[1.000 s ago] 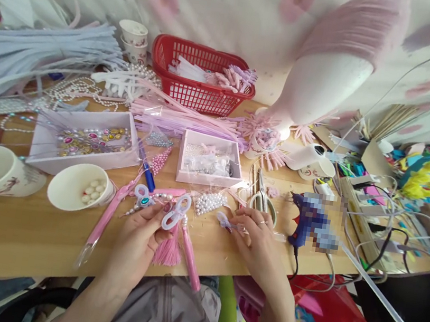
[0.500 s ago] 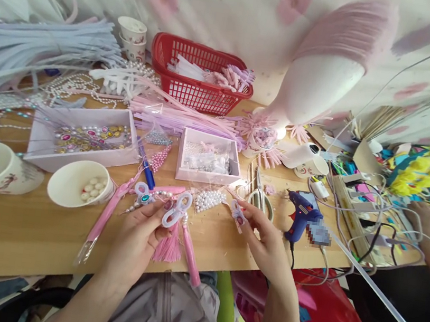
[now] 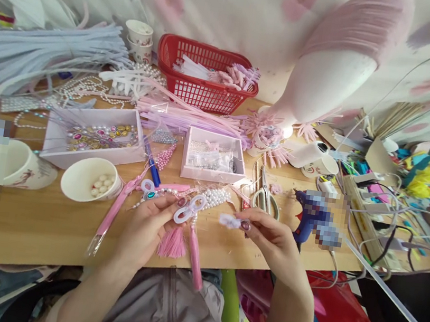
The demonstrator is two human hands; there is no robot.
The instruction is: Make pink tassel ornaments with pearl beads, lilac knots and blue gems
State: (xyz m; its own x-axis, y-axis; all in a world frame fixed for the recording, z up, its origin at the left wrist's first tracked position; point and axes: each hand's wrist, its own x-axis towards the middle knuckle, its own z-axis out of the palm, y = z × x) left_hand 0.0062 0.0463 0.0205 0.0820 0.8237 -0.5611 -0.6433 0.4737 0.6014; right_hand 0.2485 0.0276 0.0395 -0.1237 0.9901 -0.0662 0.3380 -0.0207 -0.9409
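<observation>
Curtain (image 3: 237,4): pale, flowered, hanging behind a wooden table (image 3: 55,242) crowded along the back, barer at the near edge.
Left hand (image 3: 145,226): pinches a looped lilac piece (image 3: 190,209) between thumb and fingers, above the front of the table.
Right hand (image 3: 273,241): pinches a small pale piece (image 3: 229,220) at the fingertips, the two pieces near but apart. Blurred; shape hard to read.
Slip risk: pale piece has little purchase; a loosened pinch or a knock could drop it.
Pink tassels (image 3: 194,262): below the looped piece, one tip past the table edge; could snag on the grey clothing (image 3: 146,306). Whether they join the piece, cannot tell.
Pearl packet (image 3: 216,198): just beyond, between the hands; a nudge might scatter pearls if unsealed. Seal not visible.
Glue gun (image 3: 307,216): near the right hand, outer side; burn possible if hot and the wrist swings out. Heat cannot be seen.
Scissors (image 3: 265,188): just beyond the right hand; a blind reach could meet the blades.
Paper cup (image 3: 72,178): holds white beads (image 3: 101,186), left of the left hand; a sideways sweep could spill them.
</observation>
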